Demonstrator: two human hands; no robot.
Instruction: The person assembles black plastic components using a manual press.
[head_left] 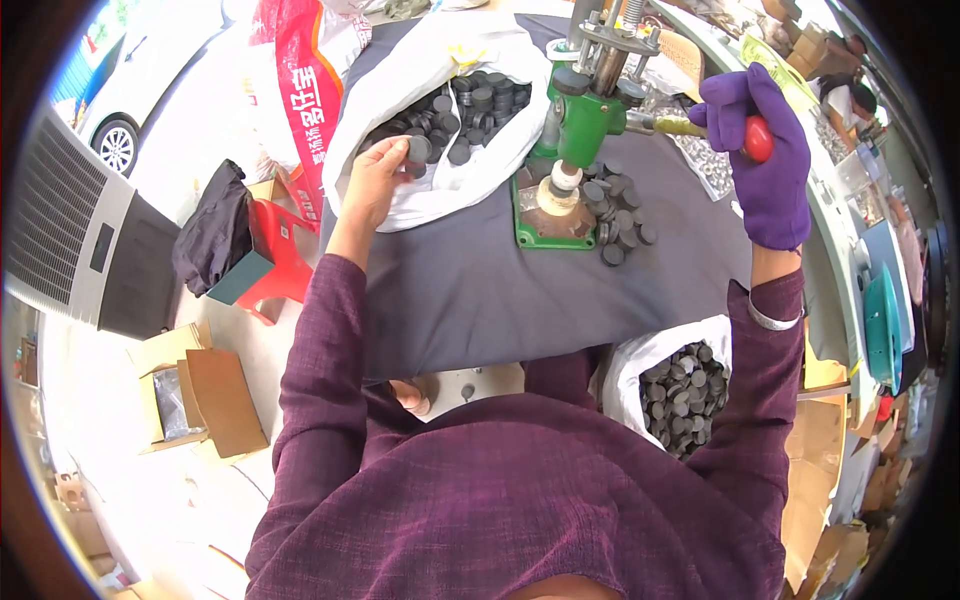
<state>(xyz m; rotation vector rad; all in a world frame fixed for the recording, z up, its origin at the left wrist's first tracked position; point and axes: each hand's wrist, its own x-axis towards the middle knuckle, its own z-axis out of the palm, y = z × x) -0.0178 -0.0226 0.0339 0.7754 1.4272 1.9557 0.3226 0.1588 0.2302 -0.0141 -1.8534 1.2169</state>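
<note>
My bare left hand (372, 180) pinches a dark grey round disc (419, 149) between thumb and fingers, at the near left edge of an opened white sack (437, 200). Many similar dark discs (490, 97) lie inside that sack. In a purple glove, my right hand (775, 180) is closed around the red-knobbed end of a lever (672, 126). The lever belongs to a green hand press (588, 128) standing on the table. A pale round fixture (557, 196) sits on the press's base, under the ram. Loose discs (622, 215) are heaped beside the base on its right.
A grey cloth covers the table (460, 300). Near my lap, a second white sack (622, 375) holds more discs. To the left stand a red stool (275, 250) with dark cloth on it, a cardboard box (225, 400) and a grey cooler unit (90, 230). Shelving and clutter line the right.
</note>
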